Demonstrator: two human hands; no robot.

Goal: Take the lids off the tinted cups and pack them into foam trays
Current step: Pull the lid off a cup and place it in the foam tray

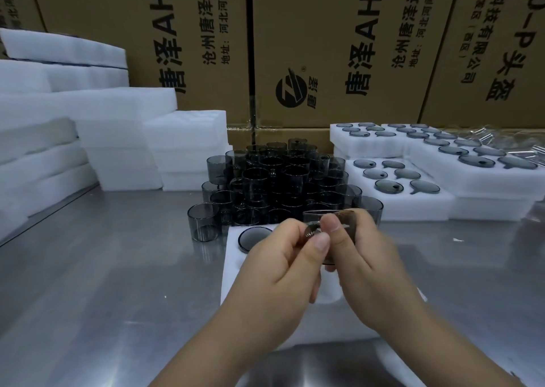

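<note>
Both hands meet above the foam tray that lies at the near middle of the worktop, so that a freed lid only has to go straight down. The right hand has its fingers curled round one tinted cup and holds it tilted. The left hand pinches the lid at its rim between thumb and forefinger. I judge this is the moment of pulling the lid off. This tray shows one placed lid in its far left pocket; the hands cover the other pockets. Just behind it stands the pile of cups, stacked in layers within easy reach, several dozen of them and too many to count exactly. Finished work is put out of the way toward the right edge. There, a filled tray holds six lids, a back tray holds six more, and a long tray holds about twelve. Blank foam stacks wait at the far left corner, in at least three piles, and cardboard boxes form a wall along the far edge.
</note>
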